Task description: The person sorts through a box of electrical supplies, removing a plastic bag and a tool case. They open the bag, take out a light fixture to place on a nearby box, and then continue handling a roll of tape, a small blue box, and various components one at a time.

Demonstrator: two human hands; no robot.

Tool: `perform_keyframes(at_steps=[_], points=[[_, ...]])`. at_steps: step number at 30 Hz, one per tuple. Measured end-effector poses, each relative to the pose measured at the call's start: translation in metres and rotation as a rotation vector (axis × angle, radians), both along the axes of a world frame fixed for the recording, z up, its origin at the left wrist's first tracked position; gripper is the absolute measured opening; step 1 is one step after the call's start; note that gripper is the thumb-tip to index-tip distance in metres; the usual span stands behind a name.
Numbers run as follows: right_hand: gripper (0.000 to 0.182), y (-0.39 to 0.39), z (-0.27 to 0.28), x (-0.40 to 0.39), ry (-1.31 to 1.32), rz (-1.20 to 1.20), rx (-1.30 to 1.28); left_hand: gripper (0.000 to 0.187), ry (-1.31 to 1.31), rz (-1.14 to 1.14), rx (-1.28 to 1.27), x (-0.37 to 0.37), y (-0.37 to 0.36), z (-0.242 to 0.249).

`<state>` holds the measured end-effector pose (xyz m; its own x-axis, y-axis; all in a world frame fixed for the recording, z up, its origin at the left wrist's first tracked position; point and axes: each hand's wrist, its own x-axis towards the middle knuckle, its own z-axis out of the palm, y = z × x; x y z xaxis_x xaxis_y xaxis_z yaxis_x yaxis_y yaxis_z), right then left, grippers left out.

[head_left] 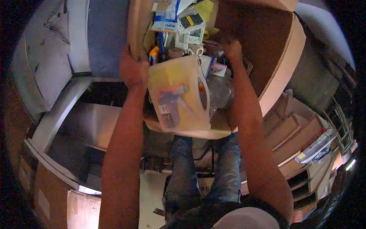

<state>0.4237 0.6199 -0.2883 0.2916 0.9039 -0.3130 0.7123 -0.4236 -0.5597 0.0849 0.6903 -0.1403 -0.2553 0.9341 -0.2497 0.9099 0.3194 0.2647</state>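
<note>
My left hand [132, 70] is closed around the left edge of a large open cardboard box [284, 66]. Inside the box, at its right side, my right hand [231, 49] has its fingers curled among loose items; what they hold is hidden. Between my arms a translucent plastic case [154, 82] with a handle leans at the box's near side, orange and blue shapes showing through it. Behind it lie a blue-and-white packet [166, 22], white plastic frames [196, 34], a small white roll [196, 49] and an orange-capped item [154, 53]. A clear plastic container [221, 91] sits below my right hand.
Cardboard pieces and open cartons [291, 131] stand at the right, with a flat printed box [316, 147] on them. A pale carton [82, 209] is at the lower left. My legs [225, 168] are just below the box's near edge.
</note>
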Motion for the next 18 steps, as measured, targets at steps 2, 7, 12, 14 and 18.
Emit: perform_keyframes(at_steps=[2,7,12,14,18], points=[[0.027,0.013,-0.076,0.011,-0.016,0.117,-0.014,0.057,0.004,-0.001,0.015,0.002,0.002,0.005],[0.029,0.032,-0.052,-0.007,0.505,-0.181,-0.116,0.057,-0.019,0.043,-0.036,0.014,0.003,0.022],[0.032,0.036,-0.126,-0.018,-0.004,0.146,-0.164,0.054,0.002,-0.02,0.04,0.007,0.001,0.013],[0.035,0.033,-0.182,-0.015,-0.168,0.252,-0.274,0.052,0.017,-0.028,0.051,0.003,0.001,0.01],[0.041,0.046,-0.15,-0.033,-0.198,0.165,-0.427,0.045,-0.122,-0.04,0.069,0.015,0.011,0.029]])
